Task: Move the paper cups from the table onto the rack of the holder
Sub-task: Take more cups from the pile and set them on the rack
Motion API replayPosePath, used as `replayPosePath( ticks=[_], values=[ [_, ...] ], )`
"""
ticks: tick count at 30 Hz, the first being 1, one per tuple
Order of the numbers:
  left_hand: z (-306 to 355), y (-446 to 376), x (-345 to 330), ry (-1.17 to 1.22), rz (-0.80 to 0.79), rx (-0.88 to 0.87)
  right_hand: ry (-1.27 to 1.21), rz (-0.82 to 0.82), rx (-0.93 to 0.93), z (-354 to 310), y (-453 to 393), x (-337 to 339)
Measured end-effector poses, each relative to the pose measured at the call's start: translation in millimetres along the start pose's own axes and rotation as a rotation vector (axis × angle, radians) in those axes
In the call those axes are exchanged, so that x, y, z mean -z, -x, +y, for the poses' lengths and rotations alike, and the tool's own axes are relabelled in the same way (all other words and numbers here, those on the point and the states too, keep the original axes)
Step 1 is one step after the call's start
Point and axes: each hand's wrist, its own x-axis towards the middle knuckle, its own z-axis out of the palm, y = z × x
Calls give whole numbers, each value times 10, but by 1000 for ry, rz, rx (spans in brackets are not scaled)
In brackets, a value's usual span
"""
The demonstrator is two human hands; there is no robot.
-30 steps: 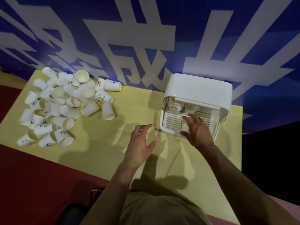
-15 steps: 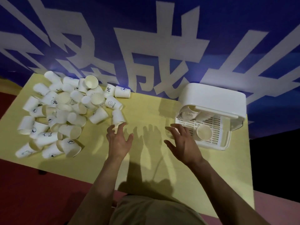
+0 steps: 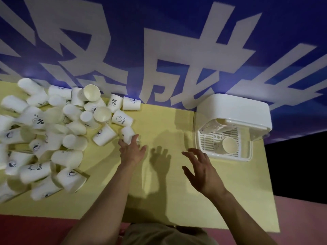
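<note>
A heap of white paper cups (image 3: 53, 131) lies on the left half of the yellow table (image 3: 168, 124). My left hand (image 3: 131, 151) reaches to the heap's right edge, its fingertips touching an upturned cup (image 3: 127, 134) without closing round it. My right hand (image 3: 201, 167) hovers open above the table, left of the white cup holder (image 3: 233, 110). On the holder's slatted rack (image 3: 207, 140) one cup (image 3: 227, 145) lies on its side, mouth toward me. More cups (image 3: 215, 125) sit further back under the lid.
A blue wall (image 3: 159, 41) with large white characters rises straight behind the table. The table's right edge runs just past the holder, with dark floor beyond. A red strip of floor lies along the near edge on the left.
My right hand let go of a cup on the rack and drew back left. My left hand moved left and forward to the cup at the heap's edge.
</note>
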Motion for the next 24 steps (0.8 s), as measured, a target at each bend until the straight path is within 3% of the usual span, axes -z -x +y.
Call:
replayPosePath(
  ticks=[5,9,17,24],
  values=[
    [-186,-13,82,148,10,-144,-24,3,24,-116,-116,-40],
    [-333,143,278,123,77,-247,58,-13,66,-336,-473,-109],
    [-775,509,714,122,272,-208,109,-96,201,-1131,-1712,-445],
    [-1109,598,1007,255,296,-191,214,-185,253,-1630,-2490,-907]
  ],
)
